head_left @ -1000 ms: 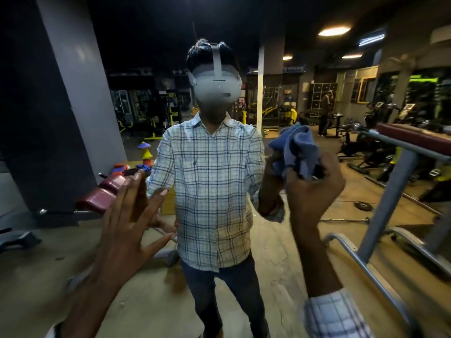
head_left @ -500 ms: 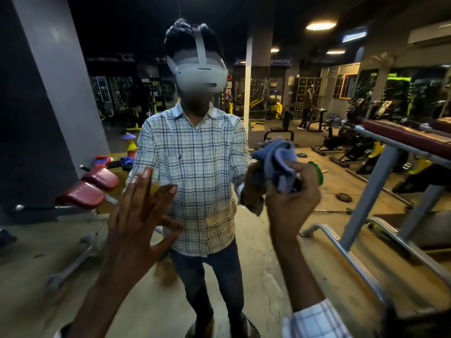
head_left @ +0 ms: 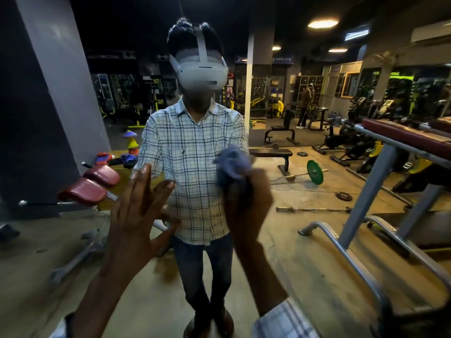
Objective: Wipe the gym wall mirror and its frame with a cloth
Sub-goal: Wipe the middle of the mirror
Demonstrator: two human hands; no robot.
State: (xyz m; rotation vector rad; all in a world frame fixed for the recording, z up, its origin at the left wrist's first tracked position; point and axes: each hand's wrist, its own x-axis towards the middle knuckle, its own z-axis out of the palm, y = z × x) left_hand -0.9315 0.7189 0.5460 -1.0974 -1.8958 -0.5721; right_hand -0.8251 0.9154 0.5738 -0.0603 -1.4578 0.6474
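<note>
Cloth, blue and crumpled fabric, is bunched in the right hand, whose fingers curl round it, blurred, up at the large glass wall mirror, over the reflected person's checked shirt. The left hand is open, fingers spread, just beside. A maroon-padded grey steel bench stands right.

Our right sleeve, at the bottom of the frame right of centre, is white with a dark check, its cuff ending at a bare forearm. A sliver of the left sleeve shows at the bottom left. Our left hand and right hand are bare. Reflected at centre, we wear a collared checked shirt, a white headset with a top strap, dark jeans and dark shoes.
</note>
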